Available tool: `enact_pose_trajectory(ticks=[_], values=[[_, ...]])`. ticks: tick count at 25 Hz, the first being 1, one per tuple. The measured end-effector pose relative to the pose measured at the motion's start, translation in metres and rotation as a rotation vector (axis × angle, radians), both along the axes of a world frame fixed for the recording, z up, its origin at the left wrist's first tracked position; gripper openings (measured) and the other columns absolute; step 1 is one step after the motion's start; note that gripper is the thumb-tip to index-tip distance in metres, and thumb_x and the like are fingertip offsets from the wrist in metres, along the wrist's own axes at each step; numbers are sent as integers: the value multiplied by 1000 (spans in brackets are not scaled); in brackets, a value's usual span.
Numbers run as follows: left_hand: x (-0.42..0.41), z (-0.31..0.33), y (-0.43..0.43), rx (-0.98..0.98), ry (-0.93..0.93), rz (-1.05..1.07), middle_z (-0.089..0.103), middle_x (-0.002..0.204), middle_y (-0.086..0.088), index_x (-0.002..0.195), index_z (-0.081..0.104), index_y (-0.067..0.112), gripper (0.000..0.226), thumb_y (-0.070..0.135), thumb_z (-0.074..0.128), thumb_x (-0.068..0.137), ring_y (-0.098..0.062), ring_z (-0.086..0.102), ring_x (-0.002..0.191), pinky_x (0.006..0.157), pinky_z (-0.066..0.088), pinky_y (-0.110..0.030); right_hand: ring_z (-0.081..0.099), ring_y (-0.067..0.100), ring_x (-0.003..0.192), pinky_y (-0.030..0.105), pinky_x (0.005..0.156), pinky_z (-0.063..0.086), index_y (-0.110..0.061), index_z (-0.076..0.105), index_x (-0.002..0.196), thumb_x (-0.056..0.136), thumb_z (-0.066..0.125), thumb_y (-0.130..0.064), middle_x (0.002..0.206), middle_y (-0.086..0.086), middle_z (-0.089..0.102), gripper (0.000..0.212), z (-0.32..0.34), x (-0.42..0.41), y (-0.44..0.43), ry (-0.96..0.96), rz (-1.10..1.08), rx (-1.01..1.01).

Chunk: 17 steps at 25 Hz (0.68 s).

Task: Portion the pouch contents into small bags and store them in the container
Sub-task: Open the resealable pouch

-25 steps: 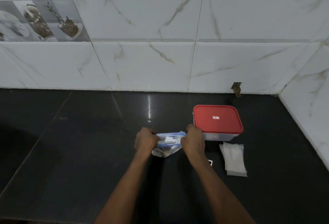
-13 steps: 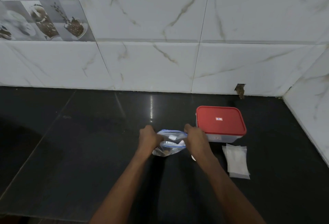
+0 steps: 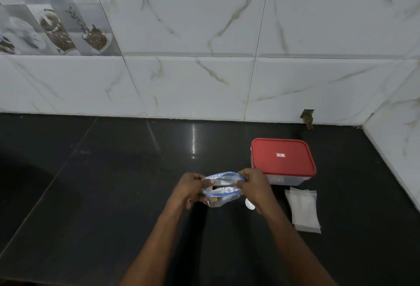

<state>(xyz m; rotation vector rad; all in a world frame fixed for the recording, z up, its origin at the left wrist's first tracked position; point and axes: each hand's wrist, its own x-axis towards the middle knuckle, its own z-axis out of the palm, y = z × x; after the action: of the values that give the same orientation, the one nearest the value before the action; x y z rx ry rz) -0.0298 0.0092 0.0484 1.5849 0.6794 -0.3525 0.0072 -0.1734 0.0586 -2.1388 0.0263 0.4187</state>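
A clear zip pouch (image 3: 221, 191) with a blue seal strip hangs just above the black counter, its mouth pulled open into an oval. My left hand (image 3: 189, 189) grips its left edge and my right hand (image 3: 253, 187) grips its right edge. Some small contents lie in the bottom of the pouch, too blurred to name. A clear container with a red lid (image 3: 283, 157) stands shut just right of my right hand. A small stack of empty clear bags (image 3: 303, 209) lies flat in front of the container.
The black counter (image 3: 102, 183) runs left and toward me. A white marble-tiled wall closes the back and the right side, forming a corner behind the container. A small white round object (image 3: 249, 205) lies under my right wrist.
The pouch mouth was shut and flat a second ago; both hands have pulled its sides apart and it now gapes open. The hands have lifted slightly.
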Motion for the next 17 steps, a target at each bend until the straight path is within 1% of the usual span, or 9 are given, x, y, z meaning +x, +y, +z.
enact_pose_trajectory(ticks=[1, 3, 5, 7, 9, 11, 13, 15, 17], values=[[0, -6, -1, 105, -6, 14, 69, 90, -25, 85, 68, 2, 14, 12, 69, 94, -30, 69, 74, 67, 62, -43, 64, 24, 92, 32, 74, 52, -11, 69, 94, 90, 59, -9, 101, 6, 63, 10, -4, -3, 4, -87, 46, -236], [3, -14, -9, 489, -28, -11, 67, 96, -24, 71, 65, 12, 24, 22, 67, 93, -30, 64, 87, 70, 50, -32, 58, 25, 99, 29, 74, 45, -11, 65, 103, 95, 53, -12, 116, 9, 51, 15, -7, -12, 13, -270, 3, -605], [-2, -11, -26, 671, -142, 49, 58, 103, -14, 86, 65, 11, 5, 14, 64, 89, -26, 54, 89, 72, 38, -26, 60, 29, 99, 32, 75, 47, -8, 60, 108, 94, 49, -3, 115, 14, 54, 19, -10, -19, 23, -373, -74, -624], [-5, -11, -37, 668, -221, 140, 58, 99, -9, 92, 62, 9, 14, -1, 60, 83, -25, 56, 85, 71, 39, -27, 62, 33, 95, 35, 74, 46, -5, 58, 105, 90, 46, 3, 107, 16, 60, 21, -14, -19, 27, -378, -125, -540], [-3, -10, -38, 573, -198, 240, 68, 88, -9, 83, 65, 9, 19, -7, 56, 79, -26, 65, 82, 66, 44, -27, 62, 32, 86, 34, 69, 45, -5, 59, 92, 84, 47, 6, 94, 13, 63, 18, -20, -15, 25, -326, -180, -408], [1, -13, -35, 425, -116, 293, 71, 81, -6, 82, 70, 9, 21, -8, 57, 81, -17, 67, 71, 57, 47, -22, 63, 27, 78, 33, 65, 48, -6, 62, 80, 79, 48, 9, 80, 7, 65, 21, -27, -10, 22, -222, -268, -182], [5, -16, -33, 242, -79, 361, 72, 77, -6, 81, 71, 8, 20, -10, 61, 81, -13, 65, 63, 49, 47, -20, 67, 27, 74, 36, 65, 56, -7, 67, 75, 77, 52, 11, 76, 7, 68, 23, -32, -6, 22, -62, -367, 90], [6, -18, -34, 31, -59, 430, 70, 71, -12, 81, 68, 3, 22, -16, 58, 82, -19, 65, 58, 46, 50, -22, 70, 31, 71, 46, 65, 61, -1, 68, 80, 78, 56, 13, 76, 16, 71, 19, -31, -1, 21, 180, -443, 381], [9, -20, -31, -177, 2, 449, 68, 62, -14, 83, 66, -2, 28, -23, 48, 87, -23, 65, 51, 40, 53, -27, 68, 29, 66, 39, 57, 60, 2, 64, 84, 83, 55, 16, 73, 18, 70, 16, -27, 7, 13, 436, -422, 552]])
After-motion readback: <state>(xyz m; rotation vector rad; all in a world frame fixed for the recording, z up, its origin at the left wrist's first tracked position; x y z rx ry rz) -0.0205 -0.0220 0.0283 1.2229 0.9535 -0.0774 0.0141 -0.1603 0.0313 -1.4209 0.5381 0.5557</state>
